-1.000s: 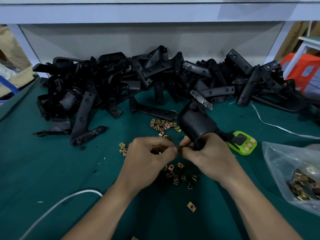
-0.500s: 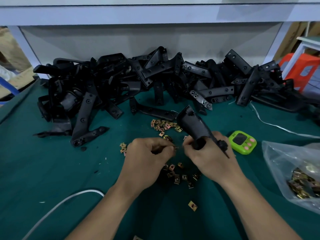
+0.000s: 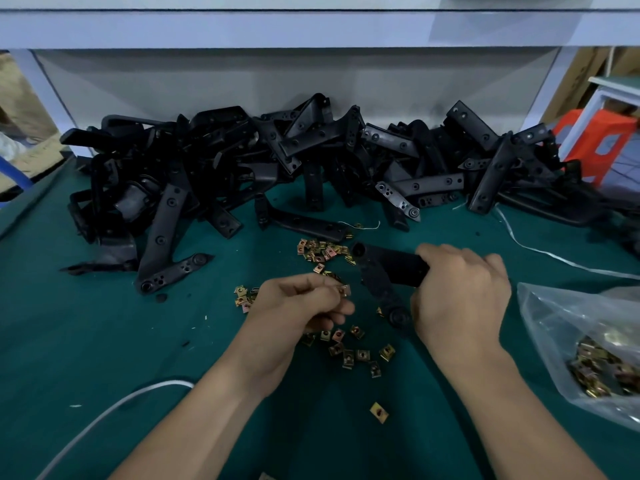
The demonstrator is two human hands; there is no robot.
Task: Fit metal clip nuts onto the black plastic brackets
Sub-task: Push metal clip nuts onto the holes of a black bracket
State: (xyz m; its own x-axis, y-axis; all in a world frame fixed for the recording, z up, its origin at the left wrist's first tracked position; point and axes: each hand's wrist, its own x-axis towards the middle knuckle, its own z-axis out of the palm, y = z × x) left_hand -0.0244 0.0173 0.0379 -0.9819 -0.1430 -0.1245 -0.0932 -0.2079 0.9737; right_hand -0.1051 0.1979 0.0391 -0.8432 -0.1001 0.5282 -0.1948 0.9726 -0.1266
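Right hand (image 3: 460, 296) is wrapped around one end of a black plastic bracket (image 3: 382, 271), a forked piece with round holes at its tips, over the green surface (image 3: 104, 341). Left hand (image 3: 301, 306) pinches a small brass-coloured clip nut (image 3: 344, 290) at its fingertips, just beside the bracket, with loose clip nuts (image 3: 349, 351) scattered underneath.
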